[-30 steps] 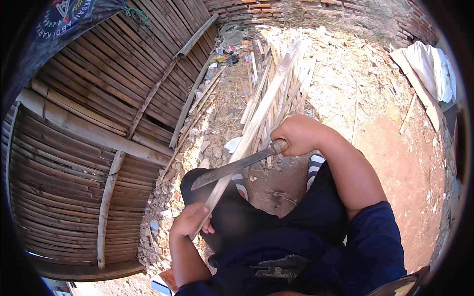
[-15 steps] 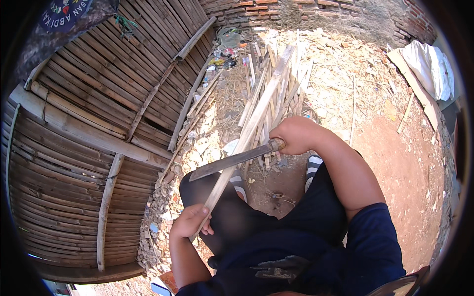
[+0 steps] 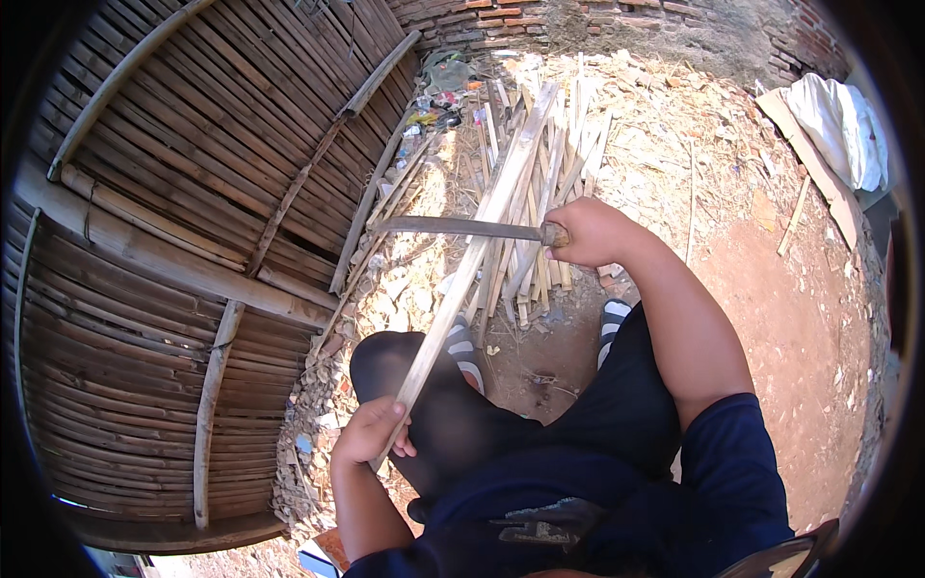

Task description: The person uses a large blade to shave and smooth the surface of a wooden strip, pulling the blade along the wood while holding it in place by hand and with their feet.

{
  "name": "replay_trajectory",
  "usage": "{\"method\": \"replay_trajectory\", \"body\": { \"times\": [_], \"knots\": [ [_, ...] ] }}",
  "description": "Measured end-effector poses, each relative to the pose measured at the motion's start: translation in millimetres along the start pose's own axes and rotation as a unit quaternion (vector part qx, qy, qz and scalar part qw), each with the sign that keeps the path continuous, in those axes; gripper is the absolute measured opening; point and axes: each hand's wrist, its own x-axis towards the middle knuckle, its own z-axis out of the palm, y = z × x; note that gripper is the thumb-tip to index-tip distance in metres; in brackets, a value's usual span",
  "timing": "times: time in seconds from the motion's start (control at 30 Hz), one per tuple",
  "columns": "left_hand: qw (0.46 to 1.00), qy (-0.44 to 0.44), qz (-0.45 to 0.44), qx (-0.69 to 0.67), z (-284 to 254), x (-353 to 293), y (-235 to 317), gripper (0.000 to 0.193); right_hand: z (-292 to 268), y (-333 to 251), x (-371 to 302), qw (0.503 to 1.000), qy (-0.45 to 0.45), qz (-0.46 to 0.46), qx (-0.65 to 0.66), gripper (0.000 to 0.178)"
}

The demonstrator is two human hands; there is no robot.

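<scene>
My left hand (image 3: 375, 430) is closed round the near end of a long pale wooden strip (image 3: 445, 317), beside my left knee. From there the strip slants away, up and to the right, over a pile of loose strips. In my right hand (image 3: 585, 232) is a machete (image 3: 462, 227), gripped by its short wooden handle. Its long dark blade points left and lies across the strip, about midway along. Whether the edge touches the wood or bites into it, I cannot tell.
Ahead of my feet lies a heap of wooden strips (image 3: 540, 202) on rubble. A bamboo slat wall (image 3: 173, 222) stands to the left, a brick wall (image 3: 501, 24) at the far side. White sacking (image 3: 836, 135) and a cardboard sheet (image 3: 805, 159) lie at the right.
The machete has moved away from me along the strip, and its blade has turned from slanting to nearly level. The strip's far end has shifted slightly left. My left hand keeps its hold.
</scene>
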Motion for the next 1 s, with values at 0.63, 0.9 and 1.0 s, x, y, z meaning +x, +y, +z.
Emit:
{"method": "replay_trajectory", "body": {
  "times": [0.63, 0.9, 1.0],
  "knots": [
    [1.0, 0.004, -0.003, -0.001, -0.3, -0.6, -2.8, 0.039, 0.9, -20.1, 0.2, 0.998, -0.063, 0.0, -0.008, 0.047],
    [1.0, 0.006, -0.006, 0.022, 1.0, -0.1, 3.0, 0.039, 15.7, 39.1, 19.0, 0.995, 0.001, -0.028, 0.096, 0.038],
    [0.998, 0.032, -0.008, 0.045, 2.9, -2.7, 1.8, 0.038, 2.6, 69.0, 27.5, 0.953, 0.099, 0.17, 0.231, 0.042]
  ]
}}
